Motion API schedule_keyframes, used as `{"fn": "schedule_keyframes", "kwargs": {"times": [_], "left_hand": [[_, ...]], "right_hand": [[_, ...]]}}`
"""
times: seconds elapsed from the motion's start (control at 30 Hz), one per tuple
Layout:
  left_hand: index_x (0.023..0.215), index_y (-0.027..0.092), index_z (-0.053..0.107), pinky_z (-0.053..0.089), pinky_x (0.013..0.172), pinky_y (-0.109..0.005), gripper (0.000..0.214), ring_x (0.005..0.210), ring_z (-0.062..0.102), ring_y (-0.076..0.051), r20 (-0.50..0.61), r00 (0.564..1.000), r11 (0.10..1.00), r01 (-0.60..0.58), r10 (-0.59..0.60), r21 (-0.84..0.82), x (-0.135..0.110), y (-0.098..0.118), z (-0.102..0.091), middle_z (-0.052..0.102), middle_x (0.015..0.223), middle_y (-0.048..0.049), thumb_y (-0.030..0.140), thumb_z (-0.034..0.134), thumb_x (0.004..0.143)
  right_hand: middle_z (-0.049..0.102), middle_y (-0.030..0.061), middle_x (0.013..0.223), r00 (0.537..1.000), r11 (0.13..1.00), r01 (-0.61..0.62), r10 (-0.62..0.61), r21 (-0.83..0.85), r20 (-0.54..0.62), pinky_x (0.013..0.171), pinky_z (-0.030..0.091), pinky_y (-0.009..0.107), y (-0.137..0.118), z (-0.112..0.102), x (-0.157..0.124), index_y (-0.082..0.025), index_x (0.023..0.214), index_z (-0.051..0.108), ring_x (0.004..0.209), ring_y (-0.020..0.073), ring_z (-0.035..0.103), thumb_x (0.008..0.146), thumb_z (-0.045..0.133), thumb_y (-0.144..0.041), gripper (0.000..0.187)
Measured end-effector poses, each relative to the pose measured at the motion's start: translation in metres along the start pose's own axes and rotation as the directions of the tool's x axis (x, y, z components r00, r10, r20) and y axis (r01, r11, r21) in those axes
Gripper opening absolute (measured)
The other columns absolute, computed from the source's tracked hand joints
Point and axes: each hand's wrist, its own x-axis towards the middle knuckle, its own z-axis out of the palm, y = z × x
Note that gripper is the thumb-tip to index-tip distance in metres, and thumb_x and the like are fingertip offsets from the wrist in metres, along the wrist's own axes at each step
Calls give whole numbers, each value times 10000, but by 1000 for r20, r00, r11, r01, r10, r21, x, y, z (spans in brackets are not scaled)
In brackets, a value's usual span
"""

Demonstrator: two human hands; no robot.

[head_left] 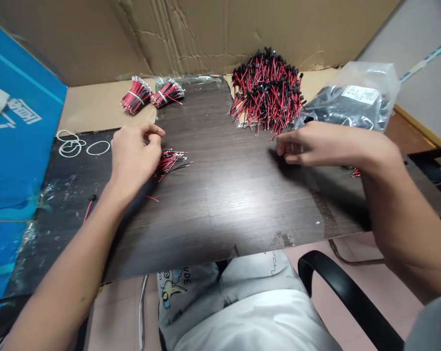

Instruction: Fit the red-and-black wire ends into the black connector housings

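Picking from the wire heap seems the step: your right hand is at its near edge, your left hand at the small pile. Fingers curl, grip unclear; the next move likely calls for a light pinch.

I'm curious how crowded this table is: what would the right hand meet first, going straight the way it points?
Probably the small bunch of red-and-black wires beside the left hand, across the tabletop. The right hand might graze the large wire pile on the way; depth is unclear.

Left hand curled, right hand bent inward
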Motion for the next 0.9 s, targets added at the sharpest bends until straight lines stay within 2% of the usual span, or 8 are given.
{"fn": "schedule_keyframes", "kwargs": {"times": [0.1,0.23,0.4,0.5,0.63,0.73,0.83,0.9], "left_hand": [[833,230,797,503,699,-391,151,644,601,-194,145,987,996,-59,69,-74,6,-9,-4,720,704,-27,222,650,797],[769,260,795,454,600,-336,90,635,586,-183,258,931,965,-234,257,-118,10,-21,-4,736,757,-26,232,754,694],[932,236,726,489,727,-337,206,753,627,-193,420,888,982,-183,186,-49,5,-9,-17,719,864,-21,292,753,736],[868,224,697,475,773,-340,111,796,621,-192,490,860,987,-163,140,5,1,5,-24,704,877,-21,264,700,765],[791,226,678,454,731,-343,61,716,595,-179,527,845,996,-90,90,-25,-2,13,-26,695,794,-8,193,677,740],[823,229,695,437,697,-341,104,663,564,-170,477,876,997,-51,73,-58,-2,11,-27,680,748,2,178,649,745],[861,233,738,446,730,-352,160,727,583,-193,389,915,994,-98,108,-46,-1,6,-27,698,823,-21,180,643,745],[895,244,773,460,772,-366,179,816,605,-222,389,906,985,-169,163,-18,0,2,-25,710,910,-40,225,675,746]], "right_hand": [[732,31,850,962,973,199,-170,121,-215,672,462,320,-9,14,12,-218,925,680,688,173,635,812,662,-142,138],[719,61,944,874,923,348,-257,162,-412,763,480,328,-30,41,27,-203,976,671,792,187,642,881,601,-197,118],[705,42,898,835,895,401,-271,193,-478,700,458,286,-41,61,35,-176,1006,682,713,148,613,936,581,-226,132],[710,24,860,825,889,400,-244,222,-510,666,445,263,-40,62,35,-170,988,689,668,126,604,925,603,-202,112],[704,10,807,827,886,395,-228,242,-514,632,431,247,-39,61,36,-161,981,704,645,115,606,916,618,-184,110],[704,7,792,830,883,392,-219,258,-514,621,431,247,-39,61,36,-161,975,710,642,115,612,914,621,-183,110],[708,9,795,833,884,386,-211,264,-511,617,433,251,-39,61,36,-164,970,712,642,117,613,910,623,-180,109],[709,11,794,834,884,384,-210,265,-509,614,434,251,-38,61,36,-162,970,713,642,116,612,911,625,-179,107]]}}
